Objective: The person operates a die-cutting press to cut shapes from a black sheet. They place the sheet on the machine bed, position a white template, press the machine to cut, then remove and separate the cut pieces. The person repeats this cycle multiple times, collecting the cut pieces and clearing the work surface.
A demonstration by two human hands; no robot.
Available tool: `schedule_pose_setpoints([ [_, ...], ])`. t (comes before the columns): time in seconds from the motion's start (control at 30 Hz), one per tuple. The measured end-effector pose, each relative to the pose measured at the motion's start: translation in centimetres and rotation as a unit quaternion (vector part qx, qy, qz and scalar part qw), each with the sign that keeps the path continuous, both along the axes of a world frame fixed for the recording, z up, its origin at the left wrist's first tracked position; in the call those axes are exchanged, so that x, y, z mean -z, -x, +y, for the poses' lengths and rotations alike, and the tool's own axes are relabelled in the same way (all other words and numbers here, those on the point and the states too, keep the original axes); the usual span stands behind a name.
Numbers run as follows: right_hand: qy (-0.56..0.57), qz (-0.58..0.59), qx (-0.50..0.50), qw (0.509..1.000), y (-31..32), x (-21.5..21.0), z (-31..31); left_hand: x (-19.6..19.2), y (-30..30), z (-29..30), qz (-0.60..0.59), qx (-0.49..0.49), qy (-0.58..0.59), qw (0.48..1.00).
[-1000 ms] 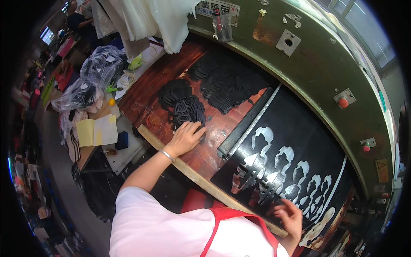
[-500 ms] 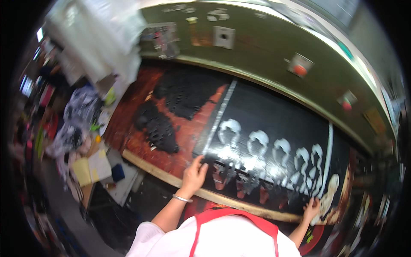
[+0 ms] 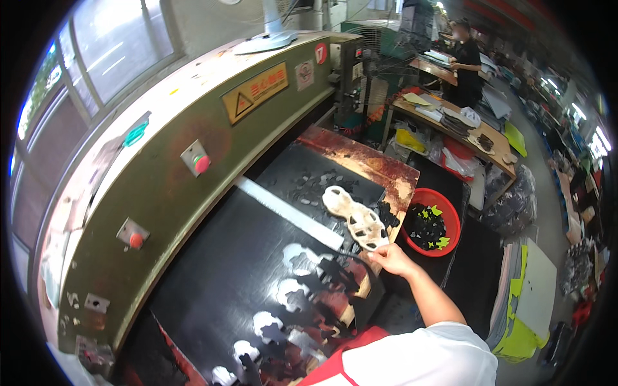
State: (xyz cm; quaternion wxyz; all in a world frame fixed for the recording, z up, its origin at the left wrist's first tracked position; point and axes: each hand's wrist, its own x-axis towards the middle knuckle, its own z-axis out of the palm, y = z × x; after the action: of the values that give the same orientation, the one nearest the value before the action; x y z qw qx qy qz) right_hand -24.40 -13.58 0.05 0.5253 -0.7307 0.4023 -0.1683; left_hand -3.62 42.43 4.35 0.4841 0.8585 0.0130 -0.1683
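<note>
My right hand [image 3: 391,260] reaches to the table's near right edge, fingers closed together at the near end of a cream, sole-shaped piece with several cut-out holes [image 3: 357,217]. That piece lies on the black surface, over dark scraps. Left of it a long, pale flat strip [image 3: 290,213] crosses a black sheet [image 3: 212,270]. Several white shapes in a row, one a curved white shape [image 3: 299,257], run along the sheet's near side, with dark pieces among them. My left hand is out of view.
A green machine beam [image 3: 174,180] with a red button [image 3: 201,165] spans the table's far side. Right of the table stands a red basin [image 3: 452,222] of black and yellow-green scraps. Stacked sheets [image 3: 524,296] stand at right. A person [image 3: 468,61] works farther back.
The view has swung to the right, bringing the basin and the room beyond into sight. My left hand has left the view. My right hand stays by the cream piece.
</note>
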Motion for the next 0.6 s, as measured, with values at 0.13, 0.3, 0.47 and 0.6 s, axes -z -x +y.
schedule_pose_setpoints([
  [0.13,0.435,0.079,0.124,0.888,-1.8,2.2,-2.0,0.8,-7.2,-5.7,-0.114,-0.049,-0.025,0.992],
  [0.3,0.336,0.186,-0.027,0.923,-2.5,3.3,-5.1,3.4,-10.0,-9.3,-0.268,-0.11,-0.326,0.9],
  [0.47,0.369,0.119,-0.058,0.92,-2.2,4.1,-6.6,7.2,-8.6,-8.6,-0.345,-0.106,-0.312,0.879],
  [0.6,0.285,-0.015,-0.054,0.957,-2.1,2.3,-7.8,9.2,-9.1,-7.1,-0.333,-0.115,-0.319,0.88],
])
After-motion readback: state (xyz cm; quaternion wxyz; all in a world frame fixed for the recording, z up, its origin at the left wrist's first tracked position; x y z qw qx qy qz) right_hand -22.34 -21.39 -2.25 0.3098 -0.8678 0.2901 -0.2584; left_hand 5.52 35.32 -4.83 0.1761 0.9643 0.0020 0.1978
